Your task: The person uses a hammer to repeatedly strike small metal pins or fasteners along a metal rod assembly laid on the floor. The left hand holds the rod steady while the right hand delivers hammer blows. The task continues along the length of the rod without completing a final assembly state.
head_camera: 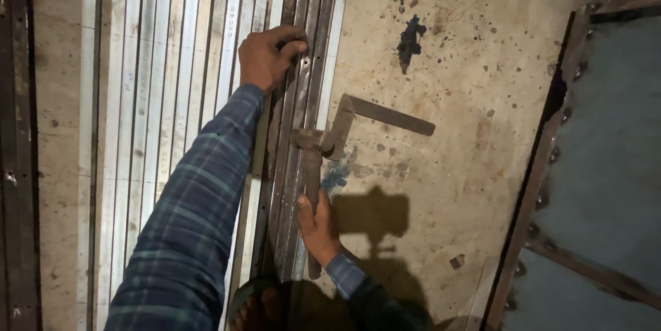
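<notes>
Several long metal bars lie side by side on the concrete floor; the left ones are pale, the right ones darker. My left hand reaches over them and presses its fingers on a dark bar near the top. My right hand is closed around the handle of a rusty hammer, whose head rests on the dark bars. A rusty L-shaped steel square lies on the floor just to the right of the hammer head.
A welded steel frame runs diagonally along the right side. A dark stain marks the floor near the top. My sandalled foot stands on the bars at the bottom edge. A dark metal strip borders the left.
</notes>
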